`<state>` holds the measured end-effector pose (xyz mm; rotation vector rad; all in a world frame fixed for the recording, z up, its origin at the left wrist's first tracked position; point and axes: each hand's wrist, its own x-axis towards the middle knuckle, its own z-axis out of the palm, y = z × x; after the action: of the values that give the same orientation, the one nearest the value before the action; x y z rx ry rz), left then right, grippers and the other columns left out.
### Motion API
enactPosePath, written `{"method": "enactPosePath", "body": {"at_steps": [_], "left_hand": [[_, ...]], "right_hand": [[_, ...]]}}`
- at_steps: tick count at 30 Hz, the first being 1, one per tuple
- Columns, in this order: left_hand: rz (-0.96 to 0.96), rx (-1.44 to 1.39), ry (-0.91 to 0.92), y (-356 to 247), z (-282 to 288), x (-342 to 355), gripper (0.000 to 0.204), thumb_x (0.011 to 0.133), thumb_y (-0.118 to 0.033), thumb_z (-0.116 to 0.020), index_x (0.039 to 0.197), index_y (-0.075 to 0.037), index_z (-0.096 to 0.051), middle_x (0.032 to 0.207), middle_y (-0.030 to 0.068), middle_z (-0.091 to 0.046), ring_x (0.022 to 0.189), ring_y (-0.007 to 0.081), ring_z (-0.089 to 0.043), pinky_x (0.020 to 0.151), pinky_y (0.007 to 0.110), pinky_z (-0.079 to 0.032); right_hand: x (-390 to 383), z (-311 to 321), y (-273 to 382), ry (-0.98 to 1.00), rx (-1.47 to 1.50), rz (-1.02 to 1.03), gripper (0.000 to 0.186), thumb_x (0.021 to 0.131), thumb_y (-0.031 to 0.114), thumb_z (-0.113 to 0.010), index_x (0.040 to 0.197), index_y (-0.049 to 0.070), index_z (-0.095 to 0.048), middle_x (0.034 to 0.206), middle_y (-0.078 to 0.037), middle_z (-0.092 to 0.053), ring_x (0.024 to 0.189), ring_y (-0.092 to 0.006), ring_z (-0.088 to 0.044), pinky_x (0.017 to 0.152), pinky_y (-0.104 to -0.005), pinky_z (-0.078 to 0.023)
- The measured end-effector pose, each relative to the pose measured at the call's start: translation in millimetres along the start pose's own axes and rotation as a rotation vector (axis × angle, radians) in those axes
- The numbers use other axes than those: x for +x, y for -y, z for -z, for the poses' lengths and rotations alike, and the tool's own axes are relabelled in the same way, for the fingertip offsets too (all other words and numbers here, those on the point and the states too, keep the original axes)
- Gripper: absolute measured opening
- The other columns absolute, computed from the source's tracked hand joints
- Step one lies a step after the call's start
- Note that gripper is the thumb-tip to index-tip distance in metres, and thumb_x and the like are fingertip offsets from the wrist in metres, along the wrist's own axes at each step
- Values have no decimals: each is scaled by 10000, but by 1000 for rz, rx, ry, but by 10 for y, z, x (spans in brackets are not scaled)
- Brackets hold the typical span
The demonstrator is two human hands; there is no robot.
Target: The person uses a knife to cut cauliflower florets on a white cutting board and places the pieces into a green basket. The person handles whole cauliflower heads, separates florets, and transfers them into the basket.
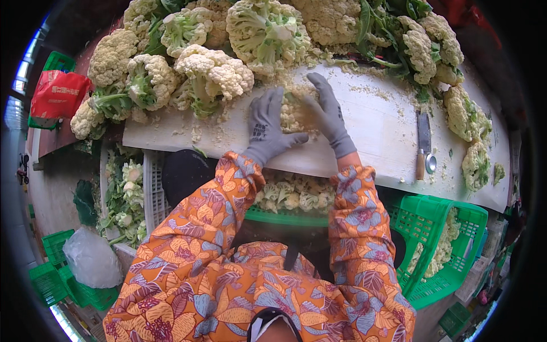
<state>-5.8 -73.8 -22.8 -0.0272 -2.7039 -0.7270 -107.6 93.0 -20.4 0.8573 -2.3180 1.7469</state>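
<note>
Both my hands wear grey gloves over the white board. My left hand [268, 124] lies at the near edge, fingers stretched out and thumb pointing right. Opposite it, my right hand [327, 112] is slightly smeared by motion, its fingers extended and apart. Between the two palms is a small heap of cauliflower pieces [292, 114]; neither hand is closed round it. Just beyond the fingertips sits a large cauliflower head [268, 34], stem side showing. A trimmed cauliflower [211, 74] is left of my left hand. Crumbs cover the white board [370, 137].
A knife [424, 142] with a wooden handle lies at the right beside a round metal piece [431, 164]. Cauliflowers [419, 51] line the far and right edges. Below the board are a green basket of florets [273, 216], another green basket [421, 219] and a white crate [155, 182].
</note>
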Motion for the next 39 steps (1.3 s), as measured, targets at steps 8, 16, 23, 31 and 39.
{"method": "enactPosePath", "body": {"at_steps": [8,16,23,31,39], "left_hand": [[32,-8,-185,-125,-244,117,618,992,-398,-478,1497,-53,-390,1509,276,-354,1372,465,-357,1175,557,-235],[77,-1288,-303,-576,-724,758,304,981,-90,-569,1262,17,-612,1264,124,-624,1233,216,-553,1097,332,-409],[367,-2035,-310,-1166,-104,639,128,921,-106,-708,1024,-30,-708,938,59,-730,872,151,-679,791,299,-560],[-64,-1549,-840,89,2092,-584,267,1017,-124,-544,1262,-39,-612,1256,89,-624,1171,175,-592,1017,308,-484],[850,-782,-1097,2194,3390,-3479,464,1040,-328,-468,1422,-65,-490,1331,185,-545,1229,302,-555,1038,365,-465]], "right_hand": [[-356,-303,212,-241,-691,-149,569,980,368,-515,1468,78,-476,1498,-321,-383,1398,-452,-376,1177,-504,-265],[-55,-383,-181,-470,573,-193,371,1063,207,-417,1344,-7,-530,1291,-119,-596,1180,-225,-577,1054,-372,-457],[-92,-31,557,-427,776,-267,428,1069,307,-427,1361,7,-513,1319,-106,-573,1207,-201,-551,1090,-385,-417],[-101,-1965,2610,120,752,-43,354,1037,222,-487,1305,1,-556,1252,-131,-621,1118,-197,-634,913,-340,-574],[-1063,-3829,3484,449,306,225,639,863,389,-694,1404,89,-533,1484,-311,-397,1387,-465,-382,1143,-508,-313]]}}
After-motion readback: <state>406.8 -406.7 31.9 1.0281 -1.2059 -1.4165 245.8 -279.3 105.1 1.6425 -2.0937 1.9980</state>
